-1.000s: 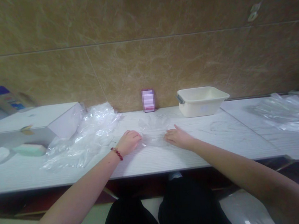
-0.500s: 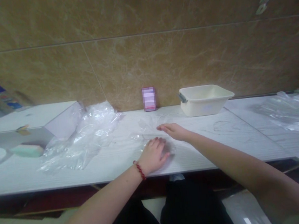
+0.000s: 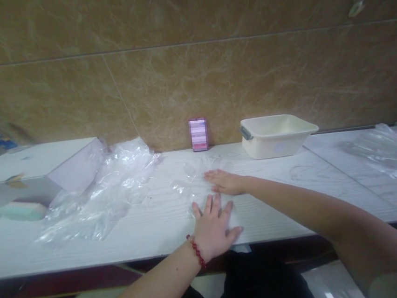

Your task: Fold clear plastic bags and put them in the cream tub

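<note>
A clear plastic bag point(image 3: 190, 171), thin and hard to outline, lies flat on the white wood-grain table point(image 3: 150, 231) in front of me. My left hand point(image 3: 213, 229), with a red bead bracelet at the wrist, rests near the table's front edge, fingers spread and palm down over the bag's near end. Just beyond it, my right hand point(image 3: 225, 183) lies flat on the bag's right side, fingers stretched to the left. Neither hand grips anything.
Left of the hands, crumpled clear plastic point(image 3: 113, 180) lies against a white box point(image 3: 45, 159), with a pale green block point(image 3: 23, 210) before it. A phone point(image 3: 199, 135) leans on the tiled wall. Right of it stands a cream bin point(image 3: 275, 144); more clear plastic point(image 3: 388, 149) lies far right.
My left hand has moved nearer the table's front edge and its fingers have spread. My right hand has come down flat onto the plastic. The view has shifted slightly.
</note>
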Tool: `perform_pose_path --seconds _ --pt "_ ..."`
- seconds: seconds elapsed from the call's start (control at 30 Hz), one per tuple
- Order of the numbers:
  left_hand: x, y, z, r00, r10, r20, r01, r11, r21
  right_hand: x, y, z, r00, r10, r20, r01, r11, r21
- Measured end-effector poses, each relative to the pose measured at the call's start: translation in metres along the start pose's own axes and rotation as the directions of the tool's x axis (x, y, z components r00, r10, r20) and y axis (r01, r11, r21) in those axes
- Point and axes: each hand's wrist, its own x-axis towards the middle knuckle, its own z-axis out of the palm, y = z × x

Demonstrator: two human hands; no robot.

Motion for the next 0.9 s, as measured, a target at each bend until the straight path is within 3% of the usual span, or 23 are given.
perform_pose_path --seconds 0.23,0.37,0.47,0.57,0.63,0.7,0.8,0.9 --pt "-0.007 0.007 -0.008 0.998 -0.007 0.061 0.007 1.0 0.01 0.018 0.051 -0.007 0.997 0.082 0.001 -0.081 0.987 -0.142" --pt "-0.01 0.009 -0.011 0.999 0.017 0.047 -0.017 1.0 -0.005 0.029 0.069 -0.013 0.972 0.234 -0.029 -0.236 0.953 -0.192" --pt "-0.014 0.013 -0.015 0.999 0.039 0.03 -0.038 0.999 -0.012 0.037 0.076 -0.015 0.914 0.399 -0.069 -0.404 0.892 -0.2" --pt "-0.021 0.015 -0.022 0.998 0.069 -0.001 -0.069 0.997 -0.026 0.042 0.077 -0.021 0.822 0.543 -0.171 -0.567 0.808 -0.16" --pt "-0.026 0.009 -0.027 0.997 0.066 -0.043 -0.067 0.997 -0.023 0.04 0.073 -0.028 0.773 0.581 -0.256 -0.621 0.776 -0.113" --pt "-0.03 -0.006 -0.031 0.995 0.043 -0.093 -0.044 0.999 -0.008 0.033 0.063 -0.033 0.764 0.568 -0.306 -0.615 0.785 -0.078" --pt "-0.033 -0.039 -0.038 0.987 -0.002 -0.161 0.003 1.0 0.008 0.011 0.032 -0.032 0.812 0.509 -0.285 -0.546 0.836 -0.061" --pt "-0.027 -0.067 -0.044 0.977 -0.039 -0.208 0.046 0.998 0.031 -0.014 -0.015 -0.017 0.894 0.4 -0.202 -0.417 0.908 -0.046"
